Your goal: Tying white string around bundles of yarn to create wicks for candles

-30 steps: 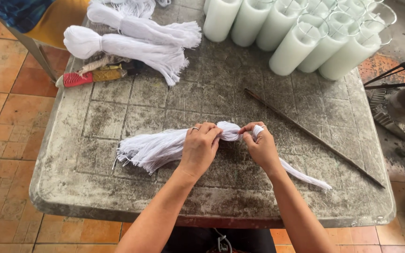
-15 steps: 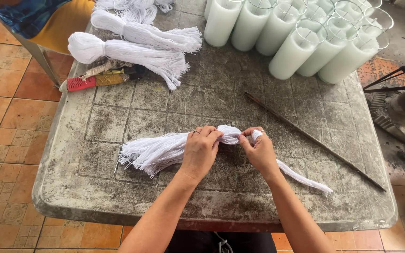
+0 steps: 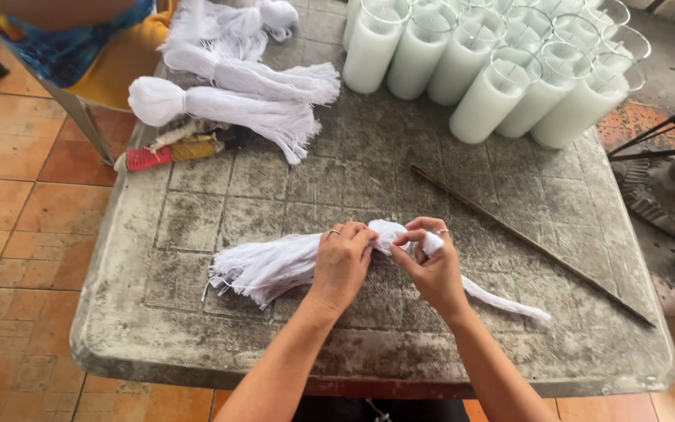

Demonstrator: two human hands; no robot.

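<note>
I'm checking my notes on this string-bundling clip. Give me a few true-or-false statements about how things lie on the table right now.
1. Both hands hold the white string bundle. True: left hand, right hand.
2. The candle glasses stand at the table's near edge. False: they stand at the far side.
3. A long thin rod lies right of the hands. True.
4. The tied bundles lie on the floor. False: they lie on the table, far left.
</note>
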